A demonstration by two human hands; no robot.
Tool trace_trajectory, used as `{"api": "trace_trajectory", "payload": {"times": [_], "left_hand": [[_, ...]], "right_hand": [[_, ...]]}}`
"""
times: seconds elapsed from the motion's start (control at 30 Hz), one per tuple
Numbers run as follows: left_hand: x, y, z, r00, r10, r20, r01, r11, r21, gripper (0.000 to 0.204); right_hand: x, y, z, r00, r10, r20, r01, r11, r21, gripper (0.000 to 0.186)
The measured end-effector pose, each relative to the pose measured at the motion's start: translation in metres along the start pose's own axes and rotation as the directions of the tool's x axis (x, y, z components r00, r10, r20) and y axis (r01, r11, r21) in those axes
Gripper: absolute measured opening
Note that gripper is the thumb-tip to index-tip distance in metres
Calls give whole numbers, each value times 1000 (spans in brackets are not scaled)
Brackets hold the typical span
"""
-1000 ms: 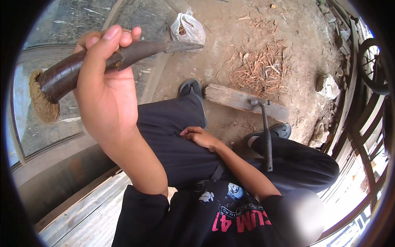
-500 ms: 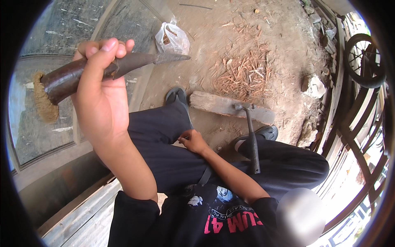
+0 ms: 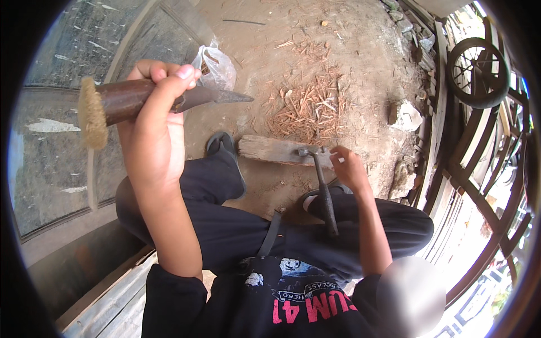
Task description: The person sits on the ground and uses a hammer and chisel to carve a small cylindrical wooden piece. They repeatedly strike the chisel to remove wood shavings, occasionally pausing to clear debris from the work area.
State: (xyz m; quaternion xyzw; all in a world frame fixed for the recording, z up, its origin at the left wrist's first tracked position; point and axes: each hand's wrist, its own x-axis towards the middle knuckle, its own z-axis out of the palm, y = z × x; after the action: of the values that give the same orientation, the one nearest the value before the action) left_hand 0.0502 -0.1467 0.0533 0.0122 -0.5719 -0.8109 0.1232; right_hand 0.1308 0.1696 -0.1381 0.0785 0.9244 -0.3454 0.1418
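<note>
My left hand is wrapped round a dark brown tapered tool with a pointed grey metal tip at its right and a frayed tan, fibrous butt at its left, holding it up beside the glass panels. My right hand has its fingers apart and empty, just right of a hammer. The hammer's head lies on a weathered plank on the dirt ground, and its long dark handle extends toward my right leg.
Wood splinters are heaped beyond the plank. A white plastic bag sits by the glass-panelled frame at left. At right are a pale rock, stacked boards, a wheel and a dark lattice frame.
My right hand has moved from my lap up and right to beside the hammer head. My left hand still holds the tool, now turned more level.
</note>
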Motion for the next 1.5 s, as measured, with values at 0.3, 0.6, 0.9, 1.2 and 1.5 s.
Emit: {"api": "trace_trajectory", "payload": {"times": [0.3, 0.6, 0.9, 1.2, 1.5], "left_hand": [[-7, -30, 30, 979, -130, 157, 113, 987, 112, 15], [-27, -122, 46, 818, -526, 234, 375, 795, 477, 21], [-60, -240, 47, 759, -579, 300, 348, 748, 565, 22], [-49, -248, 51, 838, -483, 253, 260, 762, 593, 27], [-51, -244, 52, 820, -438, 368, 138, 776, 615, 29]], "right_hand": [[-19, 55, 32, 947, 225, 228, -163, 951, -262, 52], [-5, 69, 57, 872, 189, 451, -127, 978, -165, 54], [5, 52, 51, 853, 335, 401, -241, 933, -267, 50], [12, 58, 59, 878, 262, 401, -197, 960, -197, 49], [15, 55, 61, 885, 249, 392, -160, 956, -246, 45]]}}
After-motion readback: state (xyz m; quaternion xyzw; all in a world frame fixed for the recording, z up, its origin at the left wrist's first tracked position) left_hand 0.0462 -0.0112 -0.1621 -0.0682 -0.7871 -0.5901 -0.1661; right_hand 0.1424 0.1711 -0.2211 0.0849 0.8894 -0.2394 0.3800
